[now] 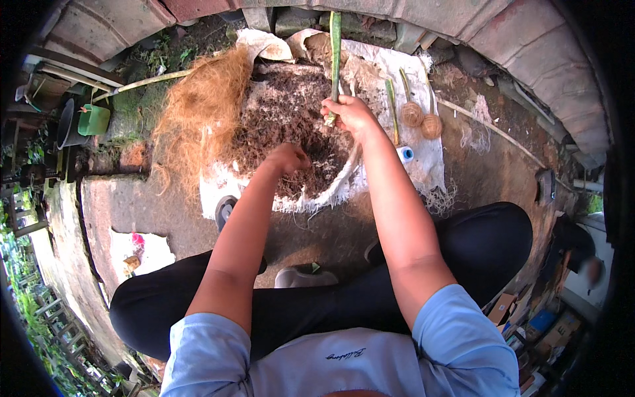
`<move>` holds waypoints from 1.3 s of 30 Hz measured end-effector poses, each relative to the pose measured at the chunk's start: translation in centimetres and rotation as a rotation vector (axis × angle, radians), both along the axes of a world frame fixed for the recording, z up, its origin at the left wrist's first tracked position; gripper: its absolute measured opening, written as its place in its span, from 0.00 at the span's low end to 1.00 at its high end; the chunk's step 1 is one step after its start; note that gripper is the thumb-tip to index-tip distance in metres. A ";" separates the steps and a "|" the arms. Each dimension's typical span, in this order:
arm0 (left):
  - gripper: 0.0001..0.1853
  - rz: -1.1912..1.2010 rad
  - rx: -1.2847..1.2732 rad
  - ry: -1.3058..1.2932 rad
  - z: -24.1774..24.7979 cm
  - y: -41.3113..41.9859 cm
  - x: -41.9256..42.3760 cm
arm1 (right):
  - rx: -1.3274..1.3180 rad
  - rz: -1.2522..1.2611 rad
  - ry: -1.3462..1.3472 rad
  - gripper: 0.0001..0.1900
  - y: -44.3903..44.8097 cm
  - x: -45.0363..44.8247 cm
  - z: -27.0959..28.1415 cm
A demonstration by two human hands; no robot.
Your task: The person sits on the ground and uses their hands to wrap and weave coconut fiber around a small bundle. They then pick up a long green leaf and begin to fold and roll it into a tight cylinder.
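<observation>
My right hand grips the lower end of a long green leaf cutting, like a snake plant leaf, which points away from me. My left hand is low over the dark, crumbly soil, its fingers curled down; whether it holds any soil is hidden. The soil lies heaped on a frayed white woven sack. To its left is a mound of brown coconut fibre. Right of my right hand are two fibre-wrapped balls with leaves standing out, a loose leaf cutting and a thread spool.
Curved masonry borders the far side. A green plastic container hangs by a dark bucket at left. A bamboo pole reaches the fibre. White sheeting lies by my left knee. Another person is at far right, near cardboard boxes.
</observation>
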State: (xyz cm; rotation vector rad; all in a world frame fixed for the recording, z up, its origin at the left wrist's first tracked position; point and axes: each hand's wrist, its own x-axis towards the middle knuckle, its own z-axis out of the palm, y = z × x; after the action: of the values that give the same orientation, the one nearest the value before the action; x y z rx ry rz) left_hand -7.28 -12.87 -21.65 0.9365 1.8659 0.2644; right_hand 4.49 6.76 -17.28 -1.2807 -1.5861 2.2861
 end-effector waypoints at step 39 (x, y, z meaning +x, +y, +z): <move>0.06 0.866 0.899 -0.230 15.8 4.9 5.8 | 0.424 0.016 0.316 0.10 -0.8 2.2 14.9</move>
State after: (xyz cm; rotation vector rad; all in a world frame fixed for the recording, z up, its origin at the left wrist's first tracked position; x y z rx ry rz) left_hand -1.47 -7.94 -5.87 0.5278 1.8208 1.7555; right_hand 6.69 5.99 -2.42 -0.7670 -1.8245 1.8917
